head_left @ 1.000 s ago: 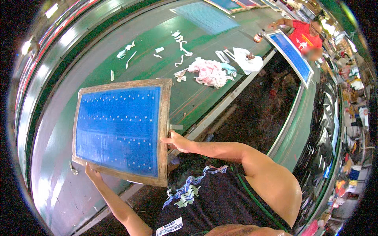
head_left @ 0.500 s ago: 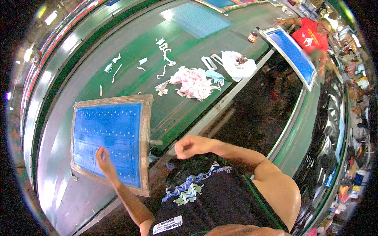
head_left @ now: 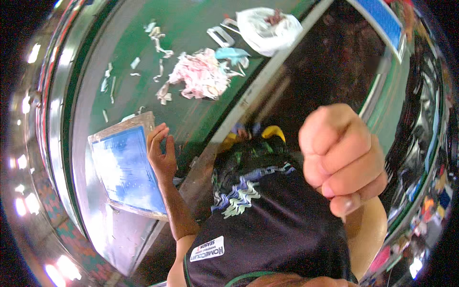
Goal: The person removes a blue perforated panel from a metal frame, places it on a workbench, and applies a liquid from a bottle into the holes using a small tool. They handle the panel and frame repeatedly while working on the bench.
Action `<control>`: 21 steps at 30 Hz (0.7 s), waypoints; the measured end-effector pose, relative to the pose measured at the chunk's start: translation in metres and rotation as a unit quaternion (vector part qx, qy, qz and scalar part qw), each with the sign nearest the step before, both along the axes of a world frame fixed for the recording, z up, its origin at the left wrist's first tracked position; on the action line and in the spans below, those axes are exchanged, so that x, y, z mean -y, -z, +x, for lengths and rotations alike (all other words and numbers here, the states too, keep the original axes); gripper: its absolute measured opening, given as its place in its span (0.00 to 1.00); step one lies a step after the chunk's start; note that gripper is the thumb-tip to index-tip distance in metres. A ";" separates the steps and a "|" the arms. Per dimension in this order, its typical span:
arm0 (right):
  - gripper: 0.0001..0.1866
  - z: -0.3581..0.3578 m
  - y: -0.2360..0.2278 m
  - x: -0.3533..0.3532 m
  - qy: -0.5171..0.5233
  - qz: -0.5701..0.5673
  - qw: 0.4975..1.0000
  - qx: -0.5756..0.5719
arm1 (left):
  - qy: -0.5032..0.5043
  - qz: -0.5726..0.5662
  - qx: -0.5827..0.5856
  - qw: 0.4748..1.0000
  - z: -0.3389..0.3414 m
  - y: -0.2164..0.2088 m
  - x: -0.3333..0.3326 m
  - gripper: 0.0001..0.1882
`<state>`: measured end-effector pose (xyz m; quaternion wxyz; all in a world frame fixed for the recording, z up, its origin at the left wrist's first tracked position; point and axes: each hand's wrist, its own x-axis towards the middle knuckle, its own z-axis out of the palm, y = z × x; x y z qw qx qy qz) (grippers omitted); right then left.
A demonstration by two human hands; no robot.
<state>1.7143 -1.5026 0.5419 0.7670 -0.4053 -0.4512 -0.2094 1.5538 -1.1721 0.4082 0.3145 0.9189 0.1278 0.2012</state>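
Note:
A screen-printing frame (head_left: 126, 165) with blue mesh and a wooden rim lies on the green tabletop to my left, glare whitening its left half. My left hand (head_left: 161, 152) is beside the frame's right rim, fingers loosely bent and thumb apart, holding nothing that shows. Whether it touches the rim I cannot tell. Close in front of my chest, on the right, my right hand (head_left: 342, 158) is raised in a fist. Its curled fingers hide whatever may be inside. Beyond my left hand sits a heap of pink and white scraps (head_left: 198, 74).
Past the scraps are a pale blue cloth (head_left: 232, 55), a white clip-like piece (head_left: 220, 36) and a white plastic bag (head_left: 267, 31). Thin strips (head_left: 158, 43) are strewn around. A dark gap (head_left: 330, 62) separates this table from another. Part of a second blue frame (head_left: 380, 21) shows at far right.
My right hand has risen toward the camera, still in a fist. My left hand has moved from over the blue mesh to the frame's right rim. The view has shifted downward.

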 end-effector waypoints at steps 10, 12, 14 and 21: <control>0.08 0.016 -0.010 -0.078 -0.015 0.232 0.970 -0.067 | 0.194 -0.135 -0.011 0.972 0.114 0.038 0.067 0.12; 0.08 0.044 -0.006 -0.079 -0.077 0.235 0.969 -0.026 | 0.220 -0.115 -0.008 0.969 0.127 0.033 0.078 0.15; 0.10 0.078 -0.006 -0.082 -0.100 0.221 0.967 0.075 | 0.210 -0.131 -0.014 0.969 0.140 0.024 0.082 0.14; 0.09 0.164 -0.004 -0.093 -0.081 0.265 0.960 0.038 | 0.172 -0.170 0.020 0.970 0.226 0.030 0.105 0.11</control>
